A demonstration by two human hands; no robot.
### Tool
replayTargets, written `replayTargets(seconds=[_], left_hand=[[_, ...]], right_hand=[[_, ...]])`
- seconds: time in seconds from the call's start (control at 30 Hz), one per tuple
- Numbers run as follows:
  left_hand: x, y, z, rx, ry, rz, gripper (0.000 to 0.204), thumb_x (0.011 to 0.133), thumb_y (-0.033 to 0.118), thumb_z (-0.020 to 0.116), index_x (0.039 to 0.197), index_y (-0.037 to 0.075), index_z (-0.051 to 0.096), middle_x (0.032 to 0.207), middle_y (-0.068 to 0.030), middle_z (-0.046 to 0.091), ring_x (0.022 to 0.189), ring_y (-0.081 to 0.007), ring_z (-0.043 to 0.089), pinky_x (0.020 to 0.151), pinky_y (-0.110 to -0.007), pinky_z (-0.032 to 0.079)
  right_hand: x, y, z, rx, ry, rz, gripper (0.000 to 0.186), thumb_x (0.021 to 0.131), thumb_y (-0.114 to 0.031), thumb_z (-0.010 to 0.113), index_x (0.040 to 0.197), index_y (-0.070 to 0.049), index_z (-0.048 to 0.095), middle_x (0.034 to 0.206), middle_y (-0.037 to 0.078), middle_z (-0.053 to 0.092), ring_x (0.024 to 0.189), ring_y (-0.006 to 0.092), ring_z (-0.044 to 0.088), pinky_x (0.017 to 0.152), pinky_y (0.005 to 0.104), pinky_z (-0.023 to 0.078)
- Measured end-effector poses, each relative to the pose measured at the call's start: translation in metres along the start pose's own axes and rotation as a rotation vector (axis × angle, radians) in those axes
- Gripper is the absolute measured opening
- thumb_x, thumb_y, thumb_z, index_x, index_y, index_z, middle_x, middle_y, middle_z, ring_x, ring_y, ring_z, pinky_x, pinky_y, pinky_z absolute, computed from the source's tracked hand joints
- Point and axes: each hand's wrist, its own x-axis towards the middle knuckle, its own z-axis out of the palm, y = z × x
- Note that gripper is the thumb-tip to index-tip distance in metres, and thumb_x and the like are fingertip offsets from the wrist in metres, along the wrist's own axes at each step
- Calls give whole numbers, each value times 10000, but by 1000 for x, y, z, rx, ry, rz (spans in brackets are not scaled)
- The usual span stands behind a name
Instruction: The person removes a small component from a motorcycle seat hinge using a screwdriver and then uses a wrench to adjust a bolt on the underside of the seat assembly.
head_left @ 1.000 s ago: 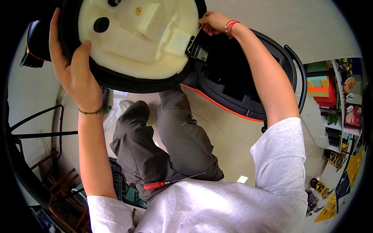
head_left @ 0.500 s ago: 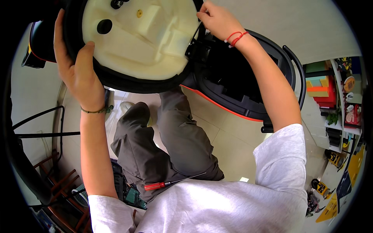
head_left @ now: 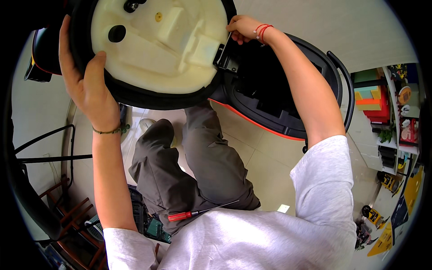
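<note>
A raised scooter seat [head_left: 148,63], its cream plastic underside facing me and its rim black, fills the upper middle. My left hand [head_left: 90,85] grips its left edge, thumb on the rim and fingers along the outer side. At the right edge, my right hand [head_left: 243,29] is closed on a thin metal tool [head_left: 228,41]; its kind is unclear. That tool slants down toward the black hinge [head_left: 229,63], which joins the seat to the open black storage compartment [head_left: 281,119] with red trim. A screwdriver [head_left: 180,216] with a red handle lies across my lap.
A black grab bar [head_left: 345,85] curves round the compartment's right side. An open tool case [head_left: 155,229] lies by my left leg. Shelves [head_left: 391,117] with boxes and small goods stand at the right. A wooden chair [head_left: 74,216] is at lower left.
My right hand has moved slightly down, nearer the hinge, with the thin tool at a steeper angle. The seat and my left hand have shifted a little to the left in view.
</note>
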Motion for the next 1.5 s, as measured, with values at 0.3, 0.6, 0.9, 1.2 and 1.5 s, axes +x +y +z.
replayTargets(seconds=[0.3, 0.6, 0.9, 1.2, 1.5], left_hand=[[-1, 2, -1, 15, -24, -63, 628, 853, 31, 494, 1465, -34, 369, 1484, -164, 417, 1285, -246, 488, 1093, -349, 380], [0, 0, 0, -19, -16, -31, 620, 837, -1, 491, 1450, -33, 400, 1405, -134, 489, 1190, -202, 535, 1039, -308, 408], [-1, -1, -2, 26, -18, 4, 613, 840, 1, 494, 1443, -51, 396, 1460, -135, 450, 1220, -207, 525, 1056, -318, 398], [-1, 3, -2, 61, -41, -30, 612, 860, 50, 512, 1449, -53, 380, 1521, -147, 382, 1295, -239, 473, 1099, -338, 359], [-1, 3, -4, 55, -48, -39, 612, 863, 65, 520, 1448, -50, 382, 1530, -149, 366, 1300, -238, 469, 1100, -337, 356]], right_hand=[[4, 0, -8, 17, 19, -13, 241, 943, -234, 550, 992, -5, 607, 756, 44, 631, 592, 126, 595, 541, 269, 441], [3, 2, -3, 33, 28, -21, 236, 957, -272, 538, 964, -42, 589, 713, 20, 606, 587, 108, 564, 540, 266, 417], [-53, -52, 48, -632, 359, -519, 221, 947, -246, 528, 986, -31, 567, 790, 213, 668, 745, 424, 641, 666, 505, 508], [-33, -27, -3, -294, 326, -203, 297, 945, -276, 523, 939, 9, 605, 688, 83, 631, 551, 188, 598, 600, 344, 487], [-9, -2, 1, -44, 129, -87, 276, 934, -241, 554, 1000, 18, 623, 727, 58, 652, 553, 144, 610, 533, 309, 478]])
